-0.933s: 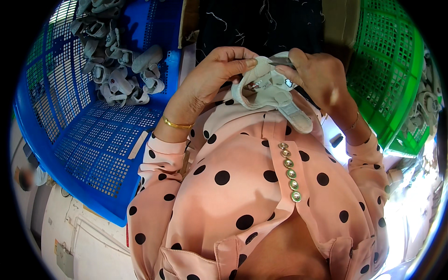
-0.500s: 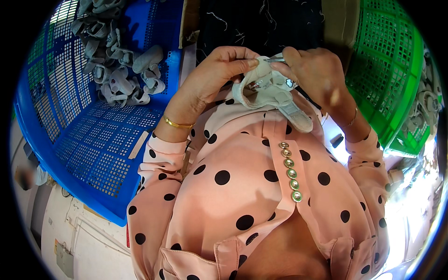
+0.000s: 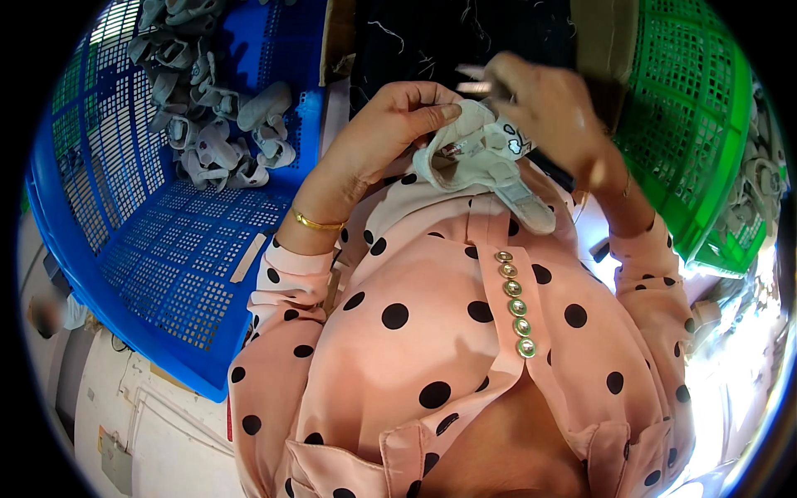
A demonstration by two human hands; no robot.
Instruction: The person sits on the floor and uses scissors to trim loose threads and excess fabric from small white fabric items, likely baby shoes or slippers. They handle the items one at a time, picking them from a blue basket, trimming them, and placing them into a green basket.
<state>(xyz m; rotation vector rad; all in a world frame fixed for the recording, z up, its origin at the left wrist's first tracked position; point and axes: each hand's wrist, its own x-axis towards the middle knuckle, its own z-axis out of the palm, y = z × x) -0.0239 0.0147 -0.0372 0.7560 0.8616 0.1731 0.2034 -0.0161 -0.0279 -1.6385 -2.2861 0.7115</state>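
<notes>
Between a blue basket and a green basket, a small pale shoe is held up before a polka-dot blouse.
The left hand pinches the shoe's upper edge between thumb and fingers, just as in the earlier frame; the right hand, blurred and closed around a two-pronged metallic tool, has lifted away from that edge, where the tool's tip lay before. More of the shoe's dark-outlined motif now shows.
</notes>
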